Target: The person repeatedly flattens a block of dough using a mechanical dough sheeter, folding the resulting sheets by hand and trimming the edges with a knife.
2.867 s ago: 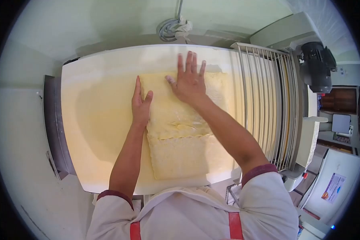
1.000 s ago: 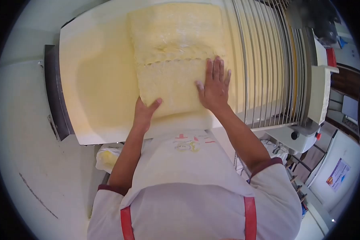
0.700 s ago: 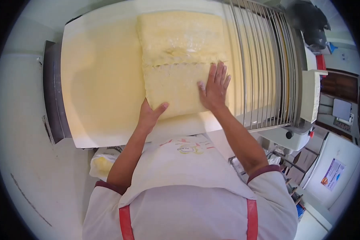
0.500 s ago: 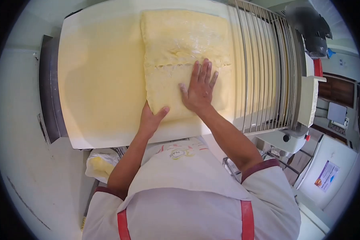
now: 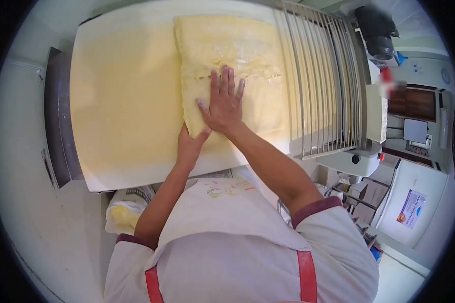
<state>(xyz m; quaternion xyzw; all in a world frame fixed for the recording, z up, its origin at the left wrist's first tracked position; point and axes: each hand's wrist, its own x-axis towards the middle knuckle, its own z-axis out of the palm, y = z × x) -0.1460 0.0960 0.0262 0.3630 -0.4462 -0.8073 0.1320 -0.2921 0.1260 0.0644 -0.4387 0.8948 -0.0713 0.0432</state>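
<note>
A thick folded slab of pale yellow dough [image 5: 253, 45] lies on the white, flour-dusted work surface [image 5: 121, 101]. A ragged seam runs across its middle. My right hand [image 5: 224, 107] rests flat on top, fingers stretched out and reaching to the seam. At the near left corner my left hand [image 5: 189, 146] grips the dough's edge, its thumb over the top; the other fingers are partly hidden against the side. The two hands almost touch at that corner.
A metal bar guard [image 5: 321, 81] stands over the right end of the surface, beside machine housing with a red button [image 5: 381, 157]. A dark metal edge [image 5: 60, 116] borders the left end. Below the surface sits a white bag [image 5: 124, 214] with something yellow inside.
My right hand has slid left across the dough, closer to my left hand. My left hand keeps its hold at the near left corner. The view has shifted slightly.
</note>
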